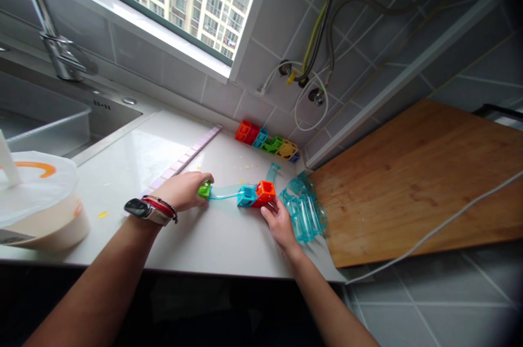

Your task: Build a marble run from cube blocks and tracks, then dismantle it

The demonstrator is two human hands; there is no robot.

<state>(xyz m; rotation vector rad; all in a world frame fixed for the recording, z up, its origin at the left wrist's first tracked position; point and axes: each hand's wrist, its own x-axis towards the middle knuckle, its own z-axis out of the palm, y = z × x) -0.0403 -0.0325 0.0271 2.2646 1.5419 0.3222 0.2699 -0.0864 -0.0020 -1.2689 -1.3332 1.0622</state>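
A: Head view: what is being worked?
B: A toy track on the white counter [204, 249]. Its green block [205, 189] is clasped by the left hand [183, 190]. The orange cube [265, 192] is touched by the right hand [280, 221], grip unclear.
A: What is called for?
B: Seemingly, both ends steadied while pieces are joined.

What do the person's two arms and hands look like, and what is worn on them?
Both forearms are bare, with no sleeves in view and no gloves. Behind the left hand, the wrist carries a watch with a dark face and a pale strap, then a red band and a dark beaded bracelet. The right hand and its wrist wear nothing visible.
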